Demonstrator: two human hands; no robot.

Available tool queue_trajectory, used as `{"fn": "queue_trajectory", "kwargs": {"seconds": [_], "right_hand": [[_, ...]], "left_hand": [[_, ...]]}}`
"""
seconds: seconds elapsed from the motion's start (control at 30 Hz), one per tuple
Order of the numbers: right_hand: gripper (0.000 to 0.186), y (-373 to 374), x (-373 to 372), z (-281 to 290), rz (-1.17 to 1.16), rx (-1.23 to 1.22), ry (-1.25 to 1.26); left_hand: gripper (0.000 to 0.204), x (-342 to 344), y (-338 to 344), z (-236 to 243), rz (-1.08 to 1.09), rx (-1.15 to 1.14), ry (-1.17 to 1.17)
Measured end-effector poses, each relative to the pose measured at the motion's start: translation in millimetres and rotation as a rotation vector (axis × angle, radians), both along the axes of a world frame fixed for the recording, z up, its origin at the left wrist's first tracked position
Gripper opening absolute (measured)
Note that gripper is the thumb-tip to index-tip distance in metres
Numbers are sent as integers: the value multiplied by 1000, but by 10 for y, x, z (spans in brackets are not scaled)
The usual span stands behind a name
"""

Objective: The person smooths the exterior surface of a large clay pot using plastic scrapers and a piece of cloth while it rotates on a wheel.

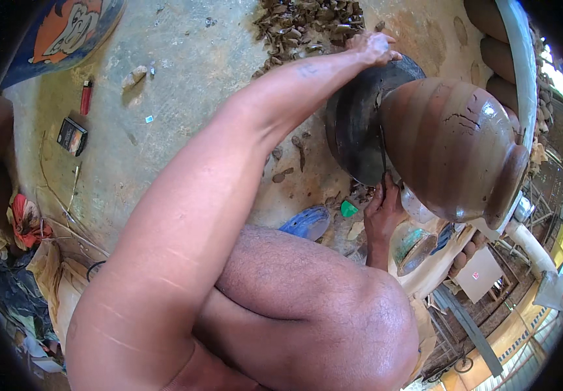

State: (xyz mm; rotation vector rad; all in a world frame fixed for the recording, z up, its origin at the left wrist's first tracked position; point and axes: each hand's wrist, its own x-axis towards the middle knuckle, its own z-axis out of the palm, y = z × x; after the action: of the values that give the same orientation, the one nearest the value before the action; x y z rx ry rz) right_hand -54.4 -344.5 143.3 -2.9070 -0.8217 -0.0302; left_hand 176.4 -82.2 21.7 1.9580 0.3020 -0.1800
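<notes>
A rounded brown clay pot (451,150) with pale bands and a few cracks sits with its base against a dark potter's wheel (360,124); its flared rim points to the right of the picture. My left arm stretches across the view. At its end, my left hand (371,49) is at the wheel's upper edge, fingers extended and apart, holding nothing visible. Below the pot's base, my right hand (386,208) is closed around the end of a thin dark tool (382,146). The tool lies along the joint between pot and wheel. My bent knee partly hides the right forearm.
Clay shavings (307,26) lie heaped beyond the wheel. A red lighter (86,98) and a black box (72,136) are on the floor at left. Near my knee are a blue disc (307,223), a green scrap (348,208) and a bowl (418,251). More clay pots (496,58) stand upper right.
</notes>
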Motion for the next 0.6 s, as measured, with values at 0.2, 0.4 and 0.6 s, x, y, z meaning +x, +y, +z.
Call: {"fn": "queue_trajectory", "kwargs": {"seconds": [0.2, 0.4, 0.6], "right_hand": [[36, -311, 44, -58, 84, 94, 30], [38, -185, -238, -160, 40, 270, 85], [39, -127, -491, -269, -18, 290, 44]], "left_hand": [[49, -316, -98, 138, -496, 600, -566], [41, -1370, 230, 140, -584, 337, -694], [20, -2057, 479, 388, -521, -30, -450]]}}
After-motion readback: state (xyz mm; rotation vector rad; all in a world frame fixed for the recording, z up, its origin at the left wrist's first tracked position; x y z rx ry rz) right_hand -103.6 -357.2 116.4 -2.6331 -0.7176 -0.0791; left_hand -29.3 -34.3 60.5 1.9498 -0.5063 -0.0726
